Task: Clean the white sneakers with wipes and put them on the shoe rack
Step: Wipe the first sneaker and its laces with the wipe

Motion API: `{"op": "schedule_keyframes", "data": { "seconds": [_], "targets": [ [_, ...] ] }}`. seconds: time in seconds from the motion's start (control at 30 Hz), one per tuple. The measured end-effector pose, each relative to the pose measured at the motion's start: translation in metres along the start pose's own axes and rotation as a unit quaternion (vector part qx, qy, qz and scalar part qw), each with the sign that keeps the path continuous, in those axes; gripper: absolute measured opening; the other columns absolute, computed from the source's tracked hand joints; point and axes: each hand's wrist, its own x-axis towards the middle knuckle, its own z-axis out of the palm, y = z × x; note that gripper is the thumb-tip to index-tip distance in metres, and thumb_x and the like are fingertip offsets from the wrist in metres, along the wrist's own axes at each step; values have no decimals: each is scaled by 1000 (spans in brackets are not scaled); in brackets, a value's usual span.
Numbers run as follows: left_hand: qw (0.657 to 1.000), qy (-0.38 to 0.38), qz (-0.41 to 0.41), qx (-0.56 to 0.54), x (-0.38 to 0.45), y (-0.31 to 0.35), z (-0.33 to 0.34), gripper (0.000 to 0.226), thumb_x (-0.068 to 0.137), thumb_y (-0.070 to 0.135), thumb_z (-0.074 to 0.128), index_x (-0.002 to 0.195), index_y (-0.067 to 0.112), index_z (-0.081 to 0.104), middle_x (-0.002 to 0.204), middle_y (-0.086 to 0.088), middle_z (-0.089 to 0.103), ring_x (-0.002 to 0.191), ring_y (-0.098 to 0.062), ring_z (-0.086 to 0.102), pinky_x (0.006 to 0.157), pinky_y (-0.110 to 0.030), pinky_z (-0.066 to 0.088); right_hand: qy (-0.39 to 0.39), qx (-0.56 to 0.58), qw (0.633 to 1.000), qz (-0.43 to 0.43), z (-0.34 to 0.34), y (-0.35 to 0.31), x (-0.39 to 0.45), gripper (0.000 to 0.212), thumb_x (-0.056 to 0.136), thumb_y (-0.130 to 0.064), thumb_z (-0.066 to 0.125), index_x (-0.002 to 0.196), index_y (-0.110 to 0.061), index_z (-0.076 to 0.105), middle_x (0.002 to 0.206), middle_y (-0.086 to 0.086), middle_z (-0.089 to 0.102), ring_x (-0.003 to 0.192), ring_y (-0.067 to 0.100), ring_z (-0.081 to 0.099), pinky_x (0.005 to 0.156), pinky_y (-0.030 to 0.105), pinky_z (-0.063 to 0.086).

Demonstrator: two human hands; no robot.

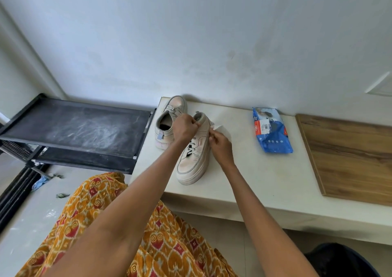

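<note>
Wiping is under way, judged from the layout: one sneaker gripped, a wipe at its side, nothing on the rack yet.

Rack (80, 128): black, left of the counter, top shelf dusty with pale smears, no shoes on it. Risk: a cleaned sneaker set there could pick the dust straight back up.

Counter (265, 170): pale slab against the wall, carries both sneakers and the pack. A wooden board (350, 156) lies at its right end, well apart from the work.

Near sneaker (194, 158): on the counter, toe toward the person, heel raised slightly or level, cannot tell which. It sits near the front edge; a hard wipe stroke toward the person could push it off.

Far sneaker (169, 122): just behind and left, upright, toe toward the wall, near the counter's left edge. Untouched by either hand. An elbow swing could knock it toward the rack gap.

Wipe pack (271, 130): blue, lying flat to the right, apart from the shoes. Cannot tell if sealed; left open, the wipes would dry.

Left hand (185, 128): fingers curled on the near sneaker's heel collar, steadying it.

Right hand (219, 143): pinches a white wipe (221, 129) against the sneaker's right side. The wipe is small and crumpled; it may smear grime, not lift it.
</note>
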Motion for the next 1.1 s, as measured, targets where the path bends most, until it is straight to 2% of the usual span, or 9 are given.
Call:
{"op": "schedule_keyframes", "data": {
  "seconds": [0.1,0.2,0.37,0.47,0.53,0.73,0.9,0.97,1.1],
  "targets": [
    [1000,-5,-11,-4,0,0,-3,29,84,31,66,79,4,73,78,-16,70,79,-29,65,62,-28,42,41,40,998,34,2,4,-7,27,87,-7,59,112,-11,68,110,5,70,101,15,64,93,24,47],
    [1000,-3,-15,-1,2,-2,-7,25,83,28,67,83,4,75,80,-16,71,81,-29,65,67,-31,45,37,67,995,57,-2,4,-4,25,82,-11,68,106,-11,61,100,6,70,92,17,66,84,29,51],
    [1000,-7,-15,0,3,-5,-8,27,84,29,66,77,3,74,76,-15,70,78,-28,66,69,-32,48,43,-64,996,36,-3,5,25,37,80,-25,72,109,-5,61,109,11,56,101,22,52,78,27,41],
    [1000,-5,-17,-2,4,-6,-8,27,84,28,66,78,3,73,76,-15,70,78,-28,65,67,-30,45,26,-61,996,52,2,4,28,17,84,-25,67,86,-8,69,85,14,67,78,21,58,60,25,36],
    [1000,1,-14,-3,2,-6,-6,27,84,29,66,78,4,73,77,-15,70,79,-27,64,66,-29,42,56,-74,995,40,6,3,20,21,88,-22,63,73,-8,68,73,17,67,66,18,52,55,27,30],
    [1000,12,-15,11,-9,5,-4,35,85,32,62,75,-1,71,76,-20,67,77,-33,63,64,-33,45,67,-152,986,12,13,1,-15,24,91,-8,52,75,3,66,85,24,68,77,37,60,59,27,26],
    [1000,15,4,26,-25,22,-1,39,85,35,59,78,-2,71,79,-20,68,77,-33,65,65,-35,51,19,-160,987,26,1,9,-36,20,90,-9,54,94,-3,73,98,19,70,92,36,63,64,26,36],
    [999,13,8,35,-31,27,1,37,86,32,57,82,-2,70,85,-21,67,79,-34,64,63,-33,46,-15,-124,991,52,-6,9,-43,19,86,-9,60,98,-5,73,99,17,71,93,30,65,72,24,45],
    [999,3,8,46,-35,32,1,34,87,29,56,84,-2,69,89,-21,67,83,-35,64,63,-32,44,-70,86,980,164,-27,7,-40,14,80,-3,64,92,-1,72,87,17,70,80,24,65,83,43,56]
  ]
}}
